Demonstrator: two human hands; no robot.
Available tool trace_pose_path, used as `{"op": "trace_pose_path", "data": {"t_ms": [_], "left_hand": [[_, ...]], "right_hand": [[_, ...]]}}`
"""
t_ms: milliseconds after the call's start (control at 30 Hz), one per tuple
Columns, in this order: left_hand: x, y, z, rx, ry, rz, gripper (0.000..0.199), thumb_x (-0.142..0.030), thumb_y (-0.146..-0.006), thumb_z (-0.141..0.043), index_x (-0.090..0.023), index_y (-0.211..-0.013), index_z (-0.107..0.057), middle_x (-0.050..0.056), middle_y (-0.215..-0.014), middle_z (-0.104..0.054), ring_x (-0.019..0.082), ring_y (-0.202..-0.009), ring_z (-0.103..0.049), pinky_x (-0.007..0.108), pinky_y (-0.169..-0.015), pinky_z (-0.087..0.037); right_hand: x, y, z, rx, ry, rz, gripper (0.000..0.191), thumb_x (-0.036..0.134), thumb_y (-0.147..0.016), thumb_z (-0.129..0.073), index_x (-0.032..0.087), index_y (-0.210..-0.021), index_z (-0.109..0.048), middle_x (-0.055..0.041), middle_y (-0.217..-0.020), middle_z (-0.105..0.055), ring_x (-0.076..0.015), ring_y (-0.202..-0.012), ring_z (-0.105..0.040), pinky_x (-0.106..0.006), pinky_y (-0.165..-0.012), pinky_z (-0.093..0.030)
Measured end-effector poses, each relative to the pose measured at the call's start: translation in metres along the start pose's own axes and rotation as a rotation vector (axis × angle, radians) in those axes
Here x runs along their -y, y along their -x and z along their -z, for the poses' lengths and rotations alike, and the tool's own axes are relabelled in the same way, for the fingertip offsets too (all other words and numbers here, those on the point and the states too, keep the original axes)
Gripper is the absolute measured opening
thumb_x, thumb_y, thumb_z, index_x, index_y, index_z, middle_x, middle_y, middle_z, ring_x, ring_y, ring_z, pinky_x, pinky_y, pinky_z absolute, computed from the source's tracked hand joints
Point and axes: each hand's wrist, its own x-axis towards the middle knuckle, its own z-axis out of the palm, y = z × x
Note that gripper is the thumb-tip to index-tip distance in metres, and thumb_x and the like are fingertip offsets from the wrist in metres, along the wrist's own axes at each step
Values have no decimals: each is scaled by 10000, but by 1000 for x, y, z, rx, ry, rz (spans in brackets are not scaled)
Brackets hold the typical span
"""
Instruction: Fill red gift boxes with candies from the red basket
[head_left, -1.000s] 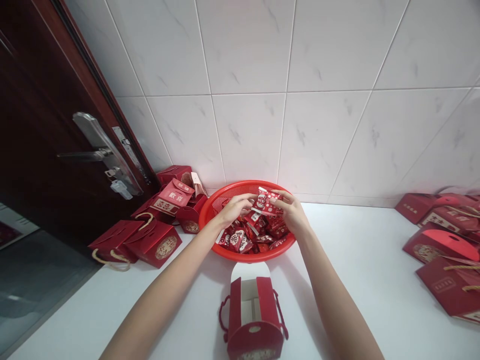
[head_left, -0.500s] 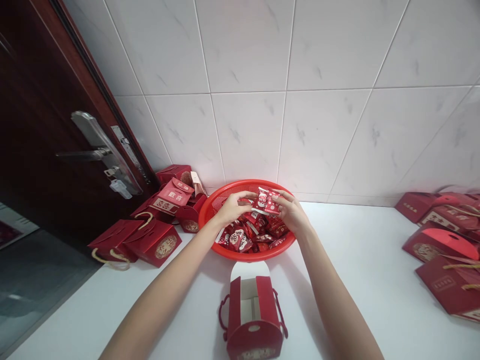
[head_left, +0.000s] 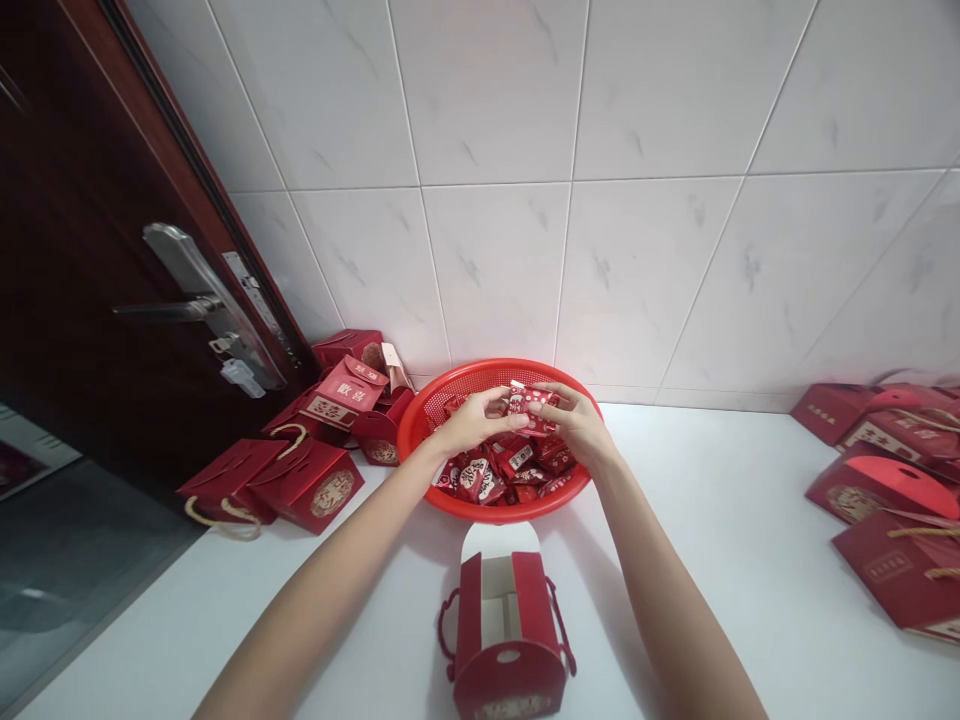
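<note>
A red plastic basket is holding many red wrapped candies; an open red box (nothing showing inside) is sitting before it. Above the basket, the left hand and right hand are pinching red packets between their fingers. The left fingers are now gripping the packets, nearer than before.

Room interior, probably domestic: marbled wall tiles lining the back; dark wooden door standing at left, metal handle showing, keys hanging below.
</note>
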Motion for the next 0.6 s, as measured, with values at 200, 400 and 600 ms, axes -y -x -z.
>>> {"op": "trace_pose_path", "data": {"t_ms": [200, 400, 600], "left_hand": [[1, 0, 0, -66, -38, -72, 591, -437, -667, -865, -146, -1146, -676, 110, -1189, -711, 280, -1080, -666, 444, -985, -512], [5, -3, 3, -186, 23, -112, 586, -453, -674, -850, -153, -1147, -679, 111, -1263, -683, 275, -1108, -653, 425, -992, -512], [5, -3, 3, -192, -14, -102, 611, -404, -646, -872, -157, -1167, -670, 115, -1261, -676, 280, -1113, -647, 433, -982, -519]], "right_hand": [[1, 0, 1, 77, -42, -75, 469, 314, -619, -909, 223, -1035, -713, -37, -940, -754, -202, -833, -705, -330, -758, -559], [2, -1, 2, 91, -136, -86, 460, 145, -570, -880, 236, -989, -715, 5, -857, -734, -154, -825, -674, -268, -766, -539], [5, 2, -1, 133, -115, -125, 404, 251, -622, -903, 213, -983, -726, -24, -970, -742, -166, -853, -680, -291, -764, -551]]}}
